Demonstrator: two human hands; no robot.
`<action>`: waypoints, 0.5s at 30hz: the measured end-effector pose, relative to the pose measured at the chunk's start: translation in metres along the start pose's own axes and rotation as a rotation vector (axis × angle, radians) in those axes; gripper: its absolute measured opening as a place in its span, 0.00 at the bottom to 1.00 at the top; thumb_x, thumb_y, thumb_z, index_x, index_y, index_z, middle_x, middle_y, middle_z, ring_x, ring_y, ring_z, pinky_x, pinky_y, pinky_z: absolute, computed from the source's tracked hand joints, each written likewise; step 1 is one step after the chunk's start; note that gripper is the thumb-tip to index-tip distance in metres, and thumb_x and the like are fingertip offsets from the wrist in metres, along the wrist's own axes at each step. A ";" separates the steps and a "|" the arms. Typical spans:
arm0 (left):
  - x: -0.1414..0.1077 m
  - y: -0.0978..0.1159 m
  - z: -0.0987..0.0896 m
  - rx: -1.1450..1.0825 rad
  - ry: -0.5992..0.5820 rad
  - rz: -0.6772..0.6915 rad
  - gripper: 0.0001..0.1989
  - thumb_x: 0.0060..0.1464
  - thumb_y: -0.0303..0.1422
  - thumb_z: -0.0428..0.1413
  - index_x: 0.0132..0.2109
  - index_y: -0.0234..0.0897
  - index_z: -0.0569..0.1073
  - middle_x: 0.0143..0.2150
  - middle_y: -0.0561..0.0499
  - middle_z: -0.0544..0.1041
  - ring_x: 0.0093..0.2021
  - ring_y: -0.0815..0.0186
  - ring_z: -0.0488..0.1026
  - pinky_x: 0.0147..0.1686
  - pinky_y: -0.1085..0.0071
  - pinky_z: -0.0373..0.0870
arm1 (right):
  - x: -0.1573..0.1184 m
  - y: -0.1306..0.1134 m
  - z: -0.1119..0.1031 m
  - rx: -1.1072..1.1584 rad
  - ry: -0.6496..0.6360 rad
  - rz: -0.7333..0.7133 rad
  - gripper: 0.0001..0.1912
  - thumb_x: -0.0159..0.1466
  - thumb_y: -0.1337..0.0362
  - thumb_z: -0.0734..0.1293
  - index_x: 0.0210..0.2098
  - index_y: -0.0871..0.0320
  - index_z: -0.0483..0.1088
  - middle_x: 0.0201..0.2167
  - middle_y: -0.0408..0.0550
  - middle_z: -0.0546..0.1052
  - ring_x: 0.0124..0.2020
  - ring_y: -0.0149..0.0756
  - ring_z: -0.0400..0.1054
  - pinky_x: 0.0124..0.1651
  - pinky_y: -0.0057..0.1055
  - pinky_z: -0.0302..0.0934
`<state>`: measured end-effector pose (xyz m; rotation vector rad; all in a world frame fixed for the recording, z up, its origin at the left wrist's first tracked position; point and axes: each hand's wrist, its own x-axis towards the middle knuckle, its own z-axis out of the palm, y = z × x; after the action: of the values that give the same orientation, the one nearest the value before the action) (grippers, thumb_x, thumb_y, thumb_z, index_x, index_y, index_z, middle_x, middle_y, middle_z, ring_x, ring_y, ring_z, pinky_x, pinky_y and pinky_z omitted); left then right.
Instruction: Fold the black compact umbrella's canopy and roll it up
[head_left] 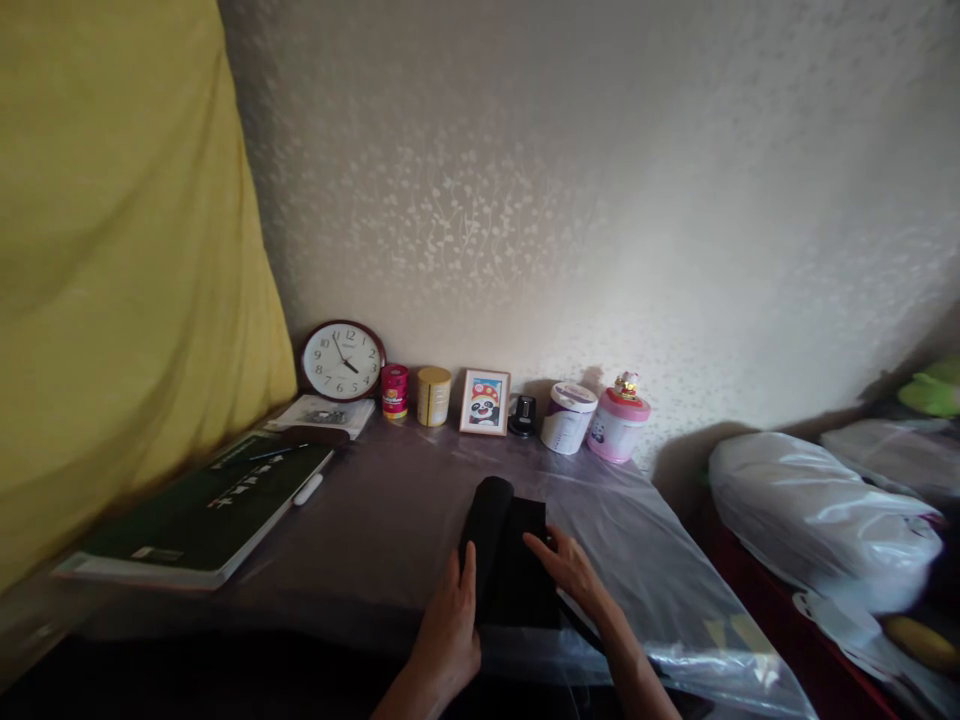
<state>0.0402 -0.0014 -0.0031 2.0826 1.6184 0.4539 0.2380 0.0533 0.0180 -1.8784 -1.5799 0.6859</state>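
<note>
A black, soft-looking roll (489,520) lies near the table's front edge, its left part rolled into a thick tube. Its flat part (529,560) extends to the right of the tube. My left hand (448,625) grips the tube from its left side, thumb and fingers against it. On the opposite side, my right hand (568,570) holds the flat part by its right edge, with the fingertips over the black surface. A dark strap-like band (581,625) runs beneath my right wrist. The undersides of the roll and some fingers are hidden.
A clear plastic sheet covers the table (390,510). Left are a large green book (217,500) with a pen and a small white case (308,489). Along the wall stand a clock (343,362), cans, a framed panda picture (484,402) and tubs. White bags (817,510) lie right.
</note>
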 end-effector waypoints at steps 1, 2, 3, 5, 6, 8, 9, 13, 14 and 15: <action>-0.001 0.000 0.001 0.009 0.011 0.004 0.46 0.38 0.14 0.45 0.64 0.26 0.37 0.66 0.34 0.44 0.65 0.57 0.45 0.60 0.66 0.50 | 0.002 0.002 0.001 -0.021 0.042 -0.018 0.26 0.54 0.48 0.63 0.42 0.64 0.69 0.39 0.56 0.75 0.42 0.46 0.69 0.37 0.33 0.63; -0.001 0.000 0.002 0.017 0.018 0.010 0.45 0.38 0.14 0.45 0.64 0.26 0.37 0.66 0.33 0.45 0.65 0.57 0.45 0.60 0.65 0.51 | 0.003 0.004 0.002 -0.032 0.071 -0.030 0.23 0.54 0.50 0.63 0.39 0.63 0.71 0.37 0.56 0.75 0.43 0.46 0.68 0.40 0.34 0.62; -0.002 0.001 0.002 0.026 0.026 0.019 0.45 0.38 0.14 0.44 0.64 0.25 0.37 0.66 0.32 0.45 0.65 0.57 0.46 0.60 0.65 0.51 | 0.005 0.006 0.002 -0.028 0.083 -0.044 0.20 0.53 0.52 0.63 0.36 0.62 0.71 0.35 0.55 0.76 0.42 0.47 0.68 0.40 0.34 0.61; -0.003 0.001 0.004 0.043 0.035 0.034 0.44 0.38 0.13 0.44 0.64 0.24 0.37 0.65 0.30 0.46 0.64 0.57 0.47 0.59 0.64 0.52 | 0.009 0.006 0.004 0.032 0.060 -0.088 0.16 0.54 0.54 0.63 0.32 0.61 0.72 0.30 0.51 0.76 0.37 0.44 0.69 0.36 0.33 0.61; -0.003 0.000 0.004 0.050 0.039 0.035 0.44 0.38 0.13 0.44 0.64 0.24 0.37 0.65 0.30 0.46 0.64 0.57 0.47 0.59 0.64 0.53 | 0.010 0.004 0.004 0.077 0.035 -0.116 0.14 0.54 0.55 0.62 0.30 0.60 0.72 0.28 0.49 0.75 0.34 0.42 0.69 0.34 0.32 0.61; -0.002 0.000 0.006 0.056 0.045 0.029 0.45 0.37 0.13 0.44 0.64 0.24 0.38 0.65 0.30 0.47 0.64 0.56 0.49 0.59 0.64 0.54 | 0.014 -0.003 0.006 0.182 -0.003 -0.168 0.14 0.55 0.54 0.62 0.28 0.59 0.71 0.25 0.46 0.74 0.30 0.38 0.67 0.30 0.29 0.59; -0.002 -0.001 0.007 0.056 0.049 0.025 0.45 0.37 0.13 0.45 0.64 0.24 0.38 0.65 0.30 0.48 0.64 0.56 0.49 0.59 0.64 0.54 | 0.016 -0.008 0.008 0.232 -0.014 -0.185 0.14 0.54 0.54 0.62 0.28 0.59 0.71 0.25 0.45 0.73 0.29 0.37 0.66 0.29 0.28 0.59; -0.001 -0.002 0.010 0.035 0.073 0.028 0.45 0.36 0.13 0.46 0.64 0.23 0.40 0.65 0.30 0.46 0.64 0.55 0.46 0.59 0.64 0.53 | 0.025 -0.030 0.022 0.373 -0.051 -0.202 0.16 0.54 0.52 0.63 0.28 0.60 0.69 0.23 0.42 0.72 0.27 0.34 0.64 0.27 0.26 0.57; 0.000 -0.002 0.010 0.032 0.079 0.030 0.45 0.36 0.13 0.46 0.64 0.23 0.40 0.65 0.30 0.45 0.65 0.55 0.45 0.60 0.63 0.52 | 0.028 -0.035 0.028 0.388 -0.058 -0.202 0.16 0.54 0.52 0.63 0.29 0.60 0.69 0.23 0.42 0.71 0.27 0.33 0.64 0.27 0.26 0.57; 0.000 -0.002 0.010 0.034 0.085 0.034 0.45 0.36 0.13 0.46 0.64 0.23 0.40 0.65 0.30 0.44 0.65 0.56 0.44 0.60 0.63 0.52 | 0.030 -0.038 0.033 0.395 -0.061 -0.201 0.16 0.54 0.52 0.64 0.29 0.59 0.69 0.23 0.42 0.71 0.27 0.33 0.64 0.27 0.26 0.58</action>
<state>0.0442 -0.0029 -0.0128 2.1459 1.6511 0.5369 0.1933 0.0917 0.0219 -1.4045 -1.5132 0.8967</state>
